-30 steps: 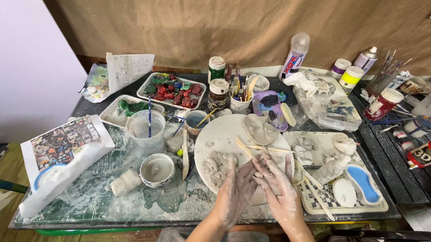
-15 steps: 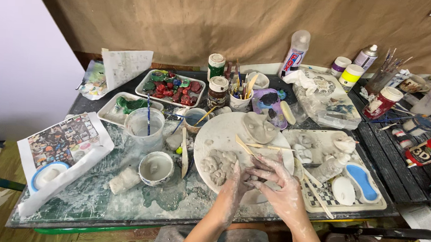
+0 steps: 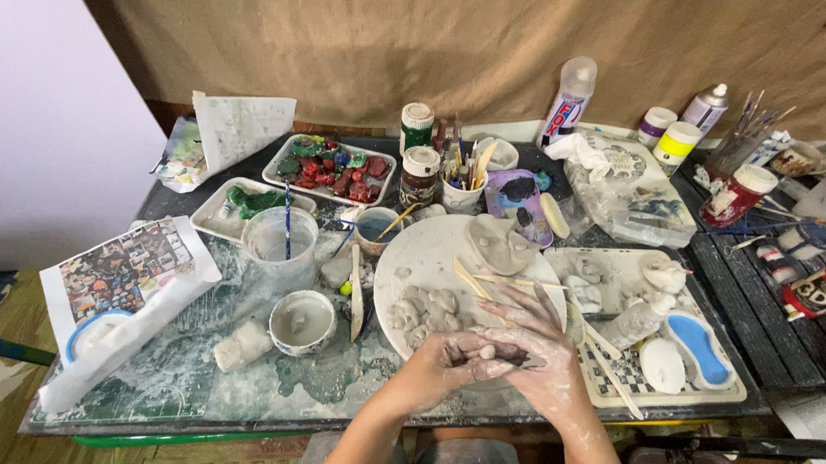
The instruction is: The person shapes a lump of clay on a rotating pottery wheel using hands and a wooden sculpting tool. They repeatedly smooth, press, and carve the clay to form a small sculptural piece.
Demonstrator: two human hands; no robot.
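Both hands meet at the near edge of the counter, the grip closed around a small lump of wet grey clay. The left hand cups it from below with curled fingers; the right hand presses over it, thumb and palm on the lump while its outer fingers spread free toward the round white work board. Both hands are coated in pale slip.

The lump looks soft and damp, likely light, easily dented and slick on the surface, so it would best be held cupped in the palms with broad, gentle pressure, not pinched at one point.

On the work board lie several small shaped grey clay pieces, matt and knobbly, and a flat wooden modelling stick. Just left of the board stands a small round ceramic bowl smeared with slip, and beyond it a clear plastic cup of cloudy water with a blue-handled brush in it. A white rectangular tray of red and green painted pieces sits farther back. To the right, a pale tray carries white moulded shapes and a blue oval plastic mould. The counter top is glossy, streaked with dried clay film.
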